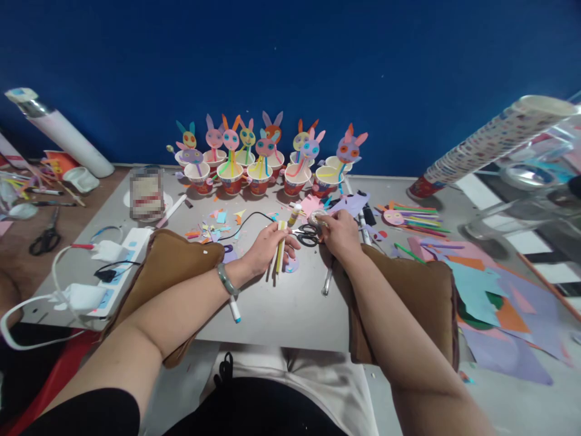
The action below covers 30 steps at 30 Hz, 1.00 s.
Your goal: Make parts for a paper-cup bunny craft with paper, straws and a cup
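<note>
Between the thumb and fingers of my left hand [263, 249] is a pair of thin yellow strips [280, 257], pointing down toward the table. My right hand [341, 235] has its fingertips closed on the edge of a small whitish roll that looks like tape [319, 218]. Black-handled scissors [308, 236] lie between the two hands, close to the right fingers. Just behind the left hand stands a glue stick [295, 213]. A purple paper disc [292, 264] is partly hidden beneath the left fingers.
Paper cups with rabbit-faced cutouts [259, 180] line the blue wall. Brown cushions [408, 297] lie under both forearms. A power strip [124, 260] with cables is at left. Coloured paper sheets [481, 290] and a leaning cup stack [490, 151] are at right.
</note>
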Each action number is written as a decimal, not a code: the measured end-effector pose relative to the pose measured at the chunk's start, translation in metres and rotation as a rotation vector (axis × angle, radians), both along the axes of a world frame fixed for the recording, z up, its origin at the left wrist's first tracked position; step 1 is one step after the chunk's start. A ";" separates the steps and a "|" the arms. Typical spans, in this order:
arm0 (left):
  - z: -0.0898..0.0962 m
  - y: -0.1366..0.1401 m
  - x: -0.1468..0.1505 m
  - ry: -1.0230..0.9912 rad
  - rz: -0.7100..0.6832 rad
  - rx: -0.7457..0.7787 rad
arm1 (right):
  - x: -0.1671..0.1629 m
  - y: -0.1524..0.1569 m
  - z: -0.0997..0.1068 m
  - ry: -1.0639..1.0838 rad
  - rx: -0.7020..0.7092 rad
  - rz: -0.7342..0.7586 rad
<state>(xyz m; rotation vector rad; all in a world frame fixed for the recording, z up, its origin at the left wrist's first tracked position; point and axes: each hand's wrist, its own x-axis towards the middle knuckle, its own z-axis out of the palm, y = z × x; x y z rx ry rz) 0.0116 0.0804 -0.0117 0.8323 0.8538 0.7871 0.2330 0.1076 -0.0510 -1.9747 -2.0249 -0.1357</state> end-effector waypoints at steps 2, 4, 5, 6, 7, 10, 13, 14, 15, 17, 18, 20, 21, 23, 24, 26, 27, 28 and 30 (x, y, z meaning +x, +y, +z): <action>0.001 -0.001 0.000 0.001 -0.010 -0.004 | 0.000 0.001 0.000 0.032 0.021 0.001; 0.002 -0.001 0.000 -0.006 -0.012 -0.002 | 0.000 0.000 0.002 0.081 0.060 0.003; 0.003 -0.001 0.000 -0.013 -0.011 0.000 | 0.000 -0.001 0.004 0.118 0.097 0.006; 0.003 -0.002 0.000 -0.023 -0.011 0.003 | -0.001 -0.003 0.007 0.145 0.137 0.010; 0.003 -0.002 0.000 -0.033 -0.008 0.008 | -0.002 -0.006 0.010 0.200 0.200 0.021; 0.002 -0.002 0.000 -0.054 -0.002 0.020 | -0.009 -0.016 0.021 0.414 0.338 0.084; -0.001 -0.002 0.001 -0.059 -0.009 0.019 | -0.021 -0.028 0.030 0.843 0.316 0.195; -0.003 -0.002 0.001 -0.063 -0.015 0.022 | -0.026 -0.031 0.032 0.985 0.261 0.234; -0.005 -0.002 0.001 -0.067 -0.020 0.030 | -0.030 -0.035 0.033 1.118 0.177 0.265; -0.007 -0.001 0.001 -0.075 -0.032 0.053 | -0.038 -0.040 0.034 1.321 0.016 0.327; -0.008 -0.001 0.001 -0.076 -0.039 0.065 | -0.041 -0.042 0.034 1.393 -0.039 0.348; -0.008 -0.001 0.000 -0.074 -0.050 0.074 | -0.045 -0.045 0.034 1.498 -0.099 0.369; -0.008 -0.001 0.000 -0.072 -0.053 0.072 | -0.047 -0.046 0.035 1.536 -0.118 0.366; -0.005 -0.002 0.000 -0.071 -0.055 0.069 | -0.048 -0.047 0.036 1.590 -0.155 0.344; -0.004 -0.002 0.000 -0.075 -0.055 0.073 | -0.049 -0.047 0.036 1.606 -0.172 0.327; -0.002 -0.003 0.000 -0.086 -0.056 0.093 | -0.048 -0.047 0.037 1.608 -0.203 0.292; -0.001 -0.003 0.000 -0.092 -0.055 0.103 | -0.048 -0.046 0.036 1.600 -0.209 0.277; 0.000 -0.003 0.000 -0.097 -0.052 0.111 | -0.048 -0.046 0.036 1.589 -0.210 0.266; 0.000 -0.003 0.000 -0.095 -0.040 0.118 | -0.048 -0.046 0.034 1.566 -0.205 0.262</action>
